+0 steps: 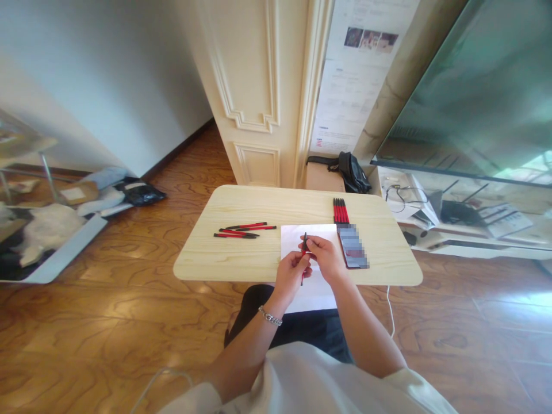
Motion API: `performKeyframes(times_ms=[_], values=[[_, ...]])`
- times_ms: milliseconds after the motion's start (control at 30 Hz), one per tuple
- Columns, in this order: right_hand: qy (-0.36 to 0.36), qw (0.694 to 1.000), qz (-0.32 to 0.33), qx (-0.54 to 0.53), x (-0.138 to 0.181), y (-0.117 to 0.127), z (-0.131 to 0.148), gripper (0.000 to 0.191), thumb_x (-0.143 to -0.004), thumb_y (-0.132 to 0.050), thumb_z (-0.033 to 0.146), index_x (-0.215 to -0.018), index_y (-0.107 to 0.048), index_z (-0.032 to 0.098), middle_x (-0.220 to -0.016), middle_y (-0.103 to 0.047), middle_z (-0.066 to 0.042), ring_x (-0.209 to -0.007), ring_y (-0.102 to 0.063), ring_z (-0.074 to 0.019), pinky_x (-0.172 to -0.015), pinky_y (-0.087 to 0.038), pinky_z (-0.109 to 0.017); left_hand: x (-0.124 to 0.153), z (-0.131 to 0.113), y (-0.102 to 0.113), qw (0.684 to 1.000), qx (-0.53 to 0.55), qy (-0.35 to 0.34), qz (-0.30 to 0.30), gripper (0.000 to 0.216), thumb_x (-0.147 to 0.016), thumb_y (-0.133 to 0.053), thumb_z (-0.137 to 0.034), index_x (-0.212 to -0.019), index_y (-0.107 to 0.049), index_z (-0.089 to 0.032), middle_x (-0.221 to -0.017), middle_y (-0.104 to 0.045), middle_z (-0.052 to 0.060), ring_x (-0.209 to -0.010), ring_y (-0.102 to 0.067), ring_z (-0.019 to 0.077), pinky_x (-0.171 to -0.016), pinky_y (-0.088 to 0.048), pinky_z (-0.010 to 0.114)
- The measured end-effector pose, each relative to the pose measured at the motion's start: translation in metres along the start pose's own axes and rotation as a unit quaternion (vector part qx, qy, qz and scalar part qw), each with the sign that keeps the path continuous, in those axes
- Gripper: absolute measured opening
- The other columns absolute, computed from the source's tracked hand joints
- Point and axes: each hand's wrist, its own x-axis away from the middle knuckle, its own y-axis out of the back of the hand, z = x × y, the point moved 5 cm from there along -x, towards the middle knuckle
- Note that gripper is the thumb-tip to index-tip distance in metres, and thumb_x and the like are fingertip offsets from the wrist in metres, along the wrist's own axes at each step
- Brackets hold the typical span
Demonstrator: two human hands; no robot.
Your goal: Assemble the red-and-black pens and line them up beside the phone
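Note:
A red and black pen (305, 244) is held upright between my two hands, over a white sheet of paper (290, 234). My left hand (292, 272) pinches its lower red part, and the tip shows below the fingers. Fingers of my right hand (324, 255) close on its black upper part. Several similar loose pens (241, 230) lie crossed on the table to the left. To the right, several more pens (340, 211) lie side by side in a neat row. Just below that row rests a phone (352, 247) with a blurred screen.
The small pale wooden table (202, 253) has rounded corners, and the paper hangs over its near edge. A black bag (352, 172) sits behind it. At right stands a low cabinet (470, 244) with cables beneath a large screen. Bags and packaging (99, 192) lie at left.

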Motion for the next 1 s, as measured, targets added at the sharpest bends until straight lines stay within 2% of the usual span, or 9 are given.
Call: performKeyframes(times_ms=[100, 233, 333, 433, 533, 600, 700, 867, 1000], values=[[0.017, 0.998, -0.059, 0.021, -0.003, -0.002, -0.001, 0.042, -0.076, -0.059, 0.054, -0.095, -0.066, 0.017, -0.080, -0.068, -0.005, -0.064, -0.059, -0.0135, -0.054, -0.046, -0.024, 0.001, 0.000, 0.004, 0.998, -0.047, -0.017, -0.036, 0.034, -0.077, -0.062, -0.051, -0.083, -0.059, -0.018, -0.058, -0.056, -0.003, -0.047, -0.051, 0.0093, -0.045, -0.038, 0.022], [-0.001, 0.995, -0.102, 0.016, -0.004, -0.010, -0.012, 0.045, -0.078, -0.054, 0.059, -0.087, -0.063, 0.016, -0.071, -0.064, -0.003, -0.045, -0.047, -0.0093, -0.036, -0.032, -0.021, 0.004, -0.003, 0.002, 0.994, -0.097, -0.033, -0.028, 0.035, -0.081, -0.056, -0.053, -0.072, -0.058, -0.019, -0.052, -0.051, -0.004, -0.043, -0.044, 0.0087, -0.042, -0.031, 0.022], [0.003, 0.996, -0.085, -0.031, -0.002, -0.014, -0.015, 0.042, -0.080, -0.052, 0.058, -0.086, -0.061, 0.018, -0.067, -0.062, -0.001, -0.044, -0.046, -0.0093, -0.036, -0.032, -0.021, 0.007, 0.000, -0.001, 0.999, -0.034, 0.005, -0.013, 0.041, -0.082, -0.053, -0.056, -0.064, -0.051, -0.019, -0.049, -0.045, -0.004, -0.038, -0.035, 0.0067, -0.039, -0.024, 0.023], [-0.017, 0.996, -0.031, -0.078, 0.000, -0.015, -0.014, 0.041, -0.081, -0.052, 0.058, -0.089, -0.060, 0.018, -0.070, -0.064, -0.003, -0.050, -0.052, -0.0116, -0.040, -0.037, -0.022, 0.010, 0.004, -0.006, 0.995, 0.084, 0.051, 0.013, 0.040, -0.081, -0.055, -0.055, -0.067, -0.050, -0.018, -0.053, -0.047, -0.004, -0.036, -0.027, 0.0039, -0.038, -0.017, 0.021], [-0.028, 0.995, -0.002, -0.091, 0.000, -0.012, -0.011, 0.044, -0.081, -0.051, 0.059, -0.093, -0.062, 0.018, -0.078, -0.066, -0.006, -0.060, -0.058, -0.0144, -0.044, -0.041, -0.022, 0.010, 0.004, -0.009, 0.990, 0.126, 0.051, 0.032, 0.036, -0.080, -0.060, -0.052, -0.074, -0.055, -0.017, -0.062, -0.053, -0.001, -0.042, -0.036, 0.0044, -0.040, -0.020, 0.019], [0.000, 0.997, -0.028, -0.078, 0.000, -0.006, -0.007, 0.039, -0.079, -0.058, 0.056, -0.088, -0.063, 0.018, -0.077, -0.065, -0.005, -0.061, -0.057, -0.0136, -0.045, -0.041, -0.021, 0.009, 0.004, -0.008, 0.992, 0.115, 0.041, 0.026, 0.036, -0.078, -0.063, -0.050, -0.074, -0.057, -0.015, -0.063, -0.054, 0.000, -0.046, -0.041, 0.0054, -0.042, -0.025, 0.020], [0.023, 0.996, -0.049, -0.065, -0.001, 0.000, -0.007, 0.032, -0.073, -0.068, 0.048, -0.076, -0.061, 0.017, -0.069, -0.060, -0.001, -0.053, -0.050, -0.0094, -0.042, -0.038, -0.019, 0.009, 0.006, -0.007, 0.994, 0.097, 0.033, 0.028, 0.037, -0.078, -0.063, -0.050, -0.073, -0.059, -0.014, -0.063, -0.055, 0.000, -0.049, -0.044, 0.0061, -0.046, -0.030, 0.021], [-0.044, 0.990, 0.016, -0.132, -0.001, -0.004, -0.015, 0.040, -0.078, -0.062, 0.051, -0.099, -0.064, 0.017, -0.082, -0.065, -0.006, -0.056, -0.053, -0.0113, -0.034, -0.032, -0.018, 0.011, 0.009, -0.008, 0.994, 0.101, 0.024, 0.043, 0.040, -0.084, -0.055, -0.051, -0.072, -0.059, -0.013, -0.064, -0.059, 0.003, -0.049, -0.046, 0.0069, -0.047, -0.031, 0.022], [-0.024, 0.994, -0.031, -0.101, -0.002, 0.001, -0.014, 0.035, -0.073, -0.069, 0.047, -0.093, -0.064, 0.018, -0.078, -0.064, -0.004, -0.058, -0.054, -0.0109, -0.038, -0.036, -0.017, 0.012, 0.007, -0.007, 0.994, 0.102, 0.020, 0.037, 0.036, -0.082, -0.058, -0.049, -0.081, -0.063, -0.014, -0.070, -0.062, 0.005, -0.051, -0.047, 0.0073, -0.048, -0.033, 0.022]])
